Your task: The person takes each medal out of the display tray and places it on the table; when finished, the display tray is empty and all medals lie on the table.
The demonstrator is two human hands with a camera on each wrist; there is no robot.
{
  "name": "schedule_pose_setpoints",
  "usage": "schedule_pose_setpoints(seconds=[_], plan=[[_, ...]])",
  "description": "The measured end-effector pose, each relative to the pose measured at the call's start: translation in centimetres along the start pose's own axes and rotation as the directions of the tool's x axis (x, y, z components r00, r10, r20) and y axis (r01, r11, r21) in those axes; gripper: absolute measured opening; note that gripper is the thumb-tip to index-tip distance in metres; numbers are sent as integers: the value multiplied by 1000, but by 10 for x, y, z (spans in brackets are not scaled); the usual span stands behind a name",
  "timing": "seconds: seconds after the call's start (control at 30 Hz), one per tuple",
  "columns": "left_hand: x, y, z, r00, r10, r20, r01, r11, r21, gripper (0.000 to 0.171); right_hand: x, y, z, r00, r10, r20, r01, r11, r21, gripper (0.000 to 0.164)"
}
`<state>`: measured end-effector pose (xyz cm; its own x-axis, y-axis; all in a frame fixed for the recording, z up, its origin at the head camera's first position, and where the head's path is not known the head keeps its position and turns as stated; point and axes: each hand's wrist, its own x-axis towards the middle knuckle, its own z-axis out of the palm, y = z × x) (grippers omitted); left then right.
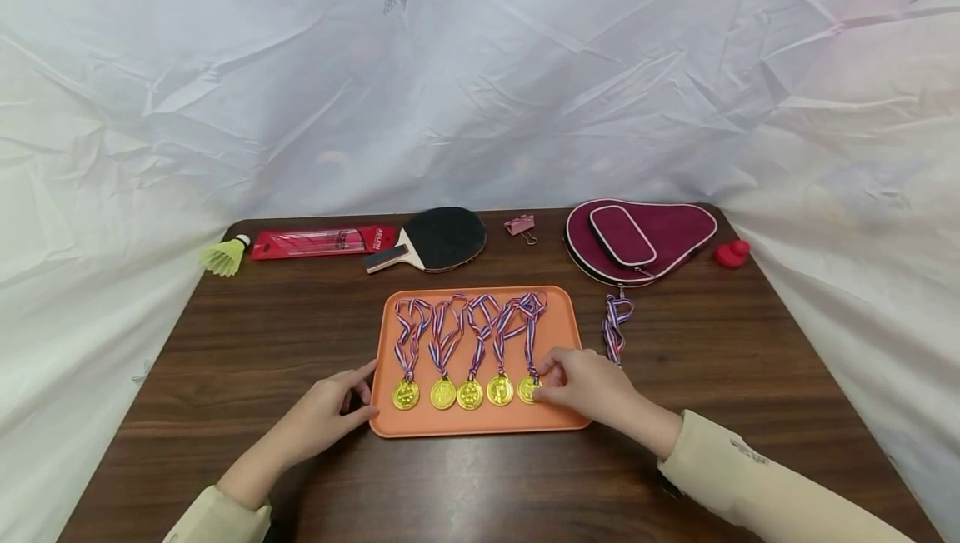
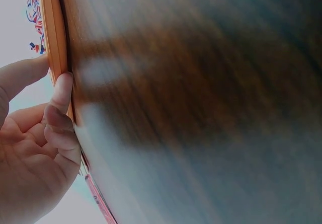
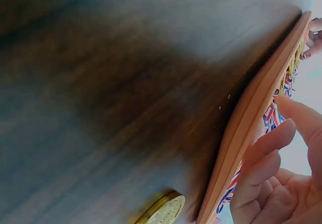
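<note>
An orange tray (image 1: 480,421) carries several gold medals (image 1: 442,394) in a row, their striped ribbons (image 1: 446,335) stretching toward its far rim. At the tray's left edge my left hand (image 1: 322,414) touches the side with thumb and forefinger spread apart; the left wrist view has its fingertips (image 2: 63,88) against the rim. Over the tray's right side, my right hand (image 1: 588,385) pinches the rightmost medal (image 1: 527,390), partly covering it. Another striped ribbon (image 1: 613,326) lies on the table right of the tray; a gold medal (image 3: 166,211) shows beside the tray in the right wrist view.
Along the back of the brown table (image 1: 247,376) lie a yellow shuttlecock (image 1: 223,256), a red packet (image 1: 322,242), a table tennis bat (image 1: 442,239), a pink binder clip (image 1: 521,226), a maroon bat case (image 1: 675,231) and a red rubber duck (image 1: 731,253). White cloth hangs behind.
</note>
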<state>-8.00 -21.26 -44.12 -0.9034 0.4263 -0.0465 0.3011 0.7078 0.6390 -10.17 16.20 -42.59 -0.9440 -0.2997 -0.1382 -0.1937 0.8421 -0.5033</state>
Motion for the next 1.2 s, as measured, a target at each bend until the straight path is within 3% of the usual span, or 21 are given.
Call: schedule_pose_setpoints(seconds=[0.3, 0.6, 0.87, 1.2], plan=[[-2, 1, 0, 1000, -3, -3, 3, 1000, 8, 60, 11, -8, 6, 1000, 22, 22, -20, 995, -96, 47], [-2, 2, 0, 1000, 17, -15, -17, 1000, 10, 59, 12, -11, 0, 999, 19, 51, -11, 987, -157, 39], [-1, 2, -1, 1000, 2, -10, -2, 1000, 14, 59, 14, -14, 3, 999, 19, 35, -12, 983, -185, 46], [-1, 1, 0, 1000, -1, -5, 2, 1000, 9, 59, 14, -14, 1, 998, 32, 46, -23, 981, -190, 43]])
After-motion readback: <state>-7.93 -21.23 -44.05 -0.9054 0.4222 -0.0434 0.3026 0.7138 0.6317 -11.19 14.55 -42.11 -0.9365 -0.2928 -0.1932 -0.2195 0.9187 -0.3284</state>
